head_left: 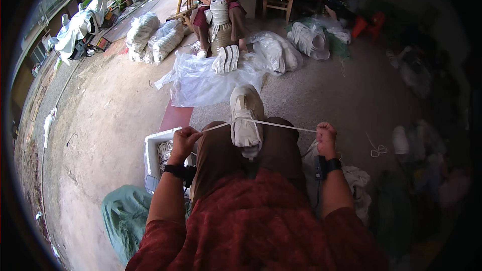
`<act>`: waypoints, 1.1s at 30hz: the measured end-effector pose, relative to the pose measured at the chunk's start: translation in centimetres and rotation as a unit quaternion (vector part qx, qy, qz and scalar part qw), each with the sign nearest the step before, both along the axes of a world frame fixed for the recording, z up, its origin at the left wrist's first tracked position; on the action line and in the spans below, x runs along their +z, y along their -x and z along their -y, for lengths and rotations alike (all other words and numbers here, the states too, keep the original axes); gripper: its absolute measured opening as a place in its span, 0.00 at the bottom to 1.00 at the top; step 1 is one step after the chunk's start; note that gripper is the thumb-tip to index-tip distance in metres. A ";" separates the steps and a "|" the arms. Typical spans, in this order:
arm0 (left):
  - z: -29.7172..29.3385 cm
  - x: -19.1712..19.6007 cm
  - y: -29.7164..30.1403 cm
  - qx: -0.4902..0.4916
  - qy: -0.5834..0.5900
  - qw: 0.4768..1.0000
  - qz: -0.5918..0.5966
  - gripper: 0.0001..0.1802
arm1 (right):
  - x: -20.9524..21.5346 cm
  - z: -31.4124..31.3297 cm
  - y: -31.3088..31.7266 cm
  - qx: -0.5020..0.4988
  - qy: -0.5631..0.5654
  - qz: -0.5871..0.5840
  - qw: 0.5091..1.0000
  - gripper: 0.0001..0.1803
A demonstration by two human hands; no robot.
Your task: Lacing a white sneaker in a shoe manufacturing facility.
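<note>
Between my thighs stands a cream-white shoe upper (247, 131), its lacing area uppermost. A flat white shoelace (286, 126) runs through it, and its two ends stretch out taut to either side. My left hand (185, 144) is closed on one end, out beyond my left thigh. The other end is gripped by my right hand (326, 138), fingers curled into a fist, out past my right thigh. Both hands are well apart from the shoe upper and at about the same height.
A white box (150, 156) of laces stands by my left leg, near a green sack (125, 216). Ahead lie a clear plastic sheet (193, 88), a stack of white uppers (226, 60) and stuffed bags (166, 39). A seated person (236, 7) faces me, handling another upper.
</note>
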State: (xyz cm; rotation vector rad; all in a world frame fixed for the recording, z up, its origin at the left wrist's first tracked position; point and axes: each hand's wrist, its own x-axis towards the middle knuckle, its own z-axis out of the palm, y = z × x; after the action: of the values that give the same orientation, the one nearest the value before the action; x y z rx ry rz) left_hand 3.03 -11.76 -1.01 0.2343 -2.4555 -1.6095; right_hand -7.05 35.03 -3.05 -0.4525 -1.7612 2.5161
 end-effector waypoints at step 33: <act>32.3 -2.8 -29.3 0.305 0.107 0.929 0.178 0.01 | 11.3 -42.3 -7.4 0.065 -0.766 -0.143 0.624 0.07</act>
State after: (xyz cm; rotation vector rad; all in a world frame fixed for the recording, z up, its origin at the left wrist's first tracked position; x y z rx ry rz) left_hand 32.29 -44.06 -3.84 1.2083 -2.4069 -1.0910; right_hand 0.34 77.31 8.28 0.2186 -2.8162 0.2673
